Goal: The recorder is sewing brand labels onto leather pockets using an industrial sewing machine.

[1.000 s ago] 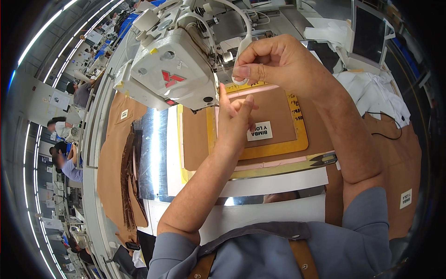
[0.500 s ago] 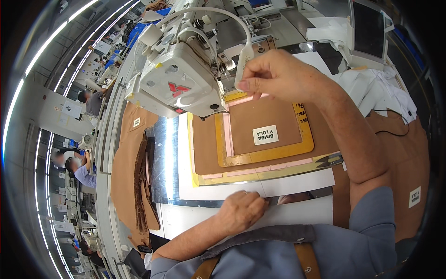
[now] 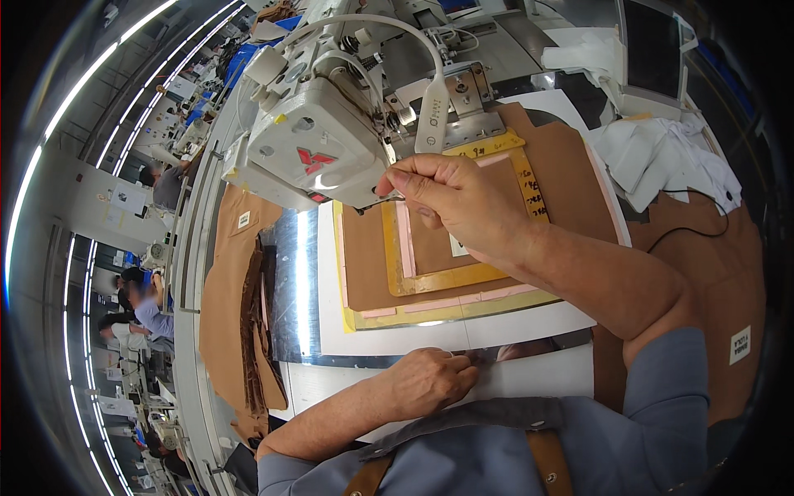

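My right hand [image 3: 426, 186] is pinched just below the front of the white industrial sewing machine [image 3: 294, 140], beside its needle area; what its fingertips hold, if anything, is too small to tell. A pale plastic lever [image 3: 433, 116] hangs above it. Under this hand lies a yellow template frame [image 3: 521, 165] over brown panels [image 3: 364, 248] with pink strips, on a pale yellow board [image 3: 389, 322] and white sheet. My left hand [image 3: 432, 380] rests curled near the front metal edge, on or just above the lower white surface; what is inside its fingers is hidden.
Brown pieces lie stacked at left [image 3: 227, 306] and at right [image 3: 728, 380]. White crumpled material [image 3: 662, 157], a black cable [image 3: 699, 240] and a dark screen [image 3: 649, 50] are at the upper right. Several co-workers [image 3: 149, 306] sit along stations at far left.
My left hand dropped from the needle area to the front edge and closed. My right hand left the plastic lever and moved down and leftward toward the needle.
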`<state>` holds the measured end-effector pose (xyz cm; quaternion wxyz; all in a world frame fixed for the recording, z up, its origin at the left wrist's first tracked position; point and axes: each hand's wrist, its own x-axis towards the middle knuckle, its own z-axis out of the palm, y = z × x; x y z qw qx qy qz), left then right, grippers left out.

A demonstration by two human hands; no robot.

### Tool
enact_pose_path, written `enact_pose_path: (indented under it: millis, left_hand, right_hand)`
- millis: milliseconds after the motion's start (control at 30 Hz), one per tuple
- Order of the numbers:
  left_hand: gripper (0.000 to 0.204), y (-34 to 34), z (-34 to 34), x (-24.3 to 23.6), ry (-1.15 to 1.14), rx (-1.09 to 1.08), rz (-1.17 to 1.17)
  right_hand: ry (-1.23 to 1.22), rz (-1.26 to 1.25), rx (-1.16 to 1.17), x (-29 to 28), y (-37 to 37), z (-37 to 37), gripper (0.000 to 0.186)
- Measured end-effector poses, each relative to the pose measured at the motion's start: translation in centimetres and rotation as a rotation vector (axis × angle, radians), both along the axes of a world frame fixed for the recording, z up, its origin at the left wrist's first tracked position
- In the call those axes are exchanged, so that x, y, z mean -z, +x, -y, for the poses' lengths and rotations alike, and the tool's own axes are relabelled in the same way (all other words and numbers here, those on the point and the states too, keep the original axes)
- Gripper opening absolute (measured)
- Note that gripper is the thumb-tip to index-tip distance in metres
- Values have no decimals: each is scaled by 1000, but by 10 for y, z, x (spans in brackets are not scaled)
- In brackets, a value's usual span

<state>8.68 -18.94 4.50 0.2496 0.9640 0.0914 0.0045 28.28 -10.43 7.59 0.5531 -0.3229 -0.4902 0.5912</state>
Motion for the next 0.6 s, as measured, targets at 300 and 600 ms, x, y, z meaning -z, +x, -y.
enact_pose_path:
  millis: [300, 600]
  left_hand:
    - [31, 11, -48, -95, 424, -201, -96]
    - [13, 67, -147, -178, 1346, -62, 70]
  right_hand:
    - [-288, -377, -94, 55, -16, -11, 28]
    - [-190, -331, -41, 59, -4, -51, 26]
